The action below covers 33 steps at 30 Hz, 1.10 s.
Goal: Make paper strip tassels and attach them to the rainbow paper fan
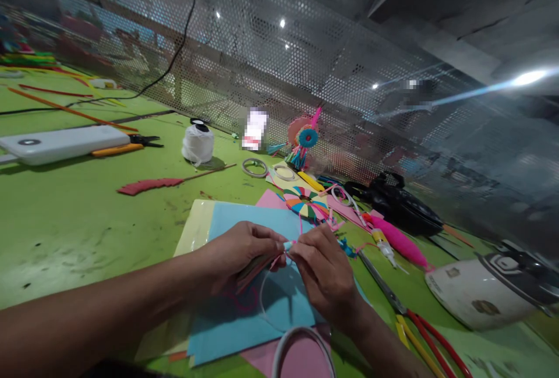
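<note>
My left hand [248, 248] is closed, its fingertips pinching a small light-blue strip [289, 246] that looks rolled or folded. A flat brownish-pink piece [253, 268] also sits in the left palm. Against the strip's right end press the closed fingertips of my right hand [325, 276]. A thin pink strand rises from between the fingers toward a striped multicolour paper disc [294, 202]. Below both hands lies a light-blue sheet [227, 331], over a yellow sheet [187, 238]. A thin white cord [263, 302] loops down toward a grey-white ring roll [279, 357].
Right of my right hand lie scissors [399, 306], a glue bottle [384, 247], a fuzzy pink roll [402, 244] and a white-and-black appliance [476, 290]. Farther off are a white thread spool [198, 144], a tape roll [254, 168], a black bag [402, 206], pliers [126, 148] and a white power strip-like box [65, 144].
</note>
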Tool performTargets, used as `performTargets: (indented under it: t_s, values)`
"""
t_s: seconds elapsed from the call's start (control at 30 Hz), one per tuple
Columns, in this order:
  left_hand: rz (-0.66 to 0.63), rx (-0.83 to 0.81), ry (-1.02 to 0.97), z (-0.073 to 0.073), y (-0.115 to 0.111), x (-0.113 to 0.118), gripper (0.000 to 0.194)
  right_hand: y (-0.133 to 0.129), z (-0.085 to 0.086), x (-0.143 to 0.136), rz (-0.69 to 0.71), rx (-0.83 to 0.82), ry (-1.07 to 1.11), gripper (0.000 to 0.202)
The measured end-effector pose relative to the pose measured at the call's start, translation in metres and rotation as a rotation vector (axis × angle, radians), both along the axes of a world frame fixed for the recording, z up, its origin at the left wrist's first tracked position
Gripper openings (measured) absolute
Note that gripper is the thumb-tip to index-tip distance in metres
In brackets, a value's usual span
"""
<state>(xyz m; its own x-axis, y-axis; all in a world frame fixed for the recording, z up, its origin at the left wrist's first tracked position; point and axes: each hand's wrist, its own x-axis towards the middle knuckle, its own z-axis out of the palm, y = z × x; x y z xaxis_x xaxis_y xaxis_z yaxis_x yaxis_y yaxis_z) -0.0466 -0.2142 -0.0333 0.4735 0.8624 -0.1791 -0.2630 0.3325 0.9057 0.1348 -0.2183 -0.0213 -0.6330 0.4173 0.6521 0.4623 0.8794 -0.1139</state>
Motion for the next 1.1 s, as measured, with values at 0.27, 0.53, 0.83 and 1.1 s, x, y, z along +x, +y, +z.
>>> performTargets:
  t_s: [0.27, 0.53, 0.83, 1.1]
  values:
    - [0.028, -0.035, -0.031, 0.0019, -0.0006, 0.0013, 0.021, -0.0001, 0.0003, 0.0023, -0.017, -0.049, -0.010, 0.018]
    - [0.046, -0.066, -0.017, 0.0025, 0.0004, 0.0038, 0.024, -0.0007, 0.0064, 0.0030, -0.028, -0.108, -0.083, 0.013]
    - [0.043, -0.039, 0.170, 0.0081, -0.0028, 0.0037, 0.017, 0.0007, 0.0046, 0.0052, -0.016, -0.224, -0.083, 0.011]
    - [0.009, -0.067, 0.111, 0.0048, -0.0018, 0.0022, 0.019, 0.0047, -0.0023, 0.0033, -0.027, -0.311, 0.089, 0.009]
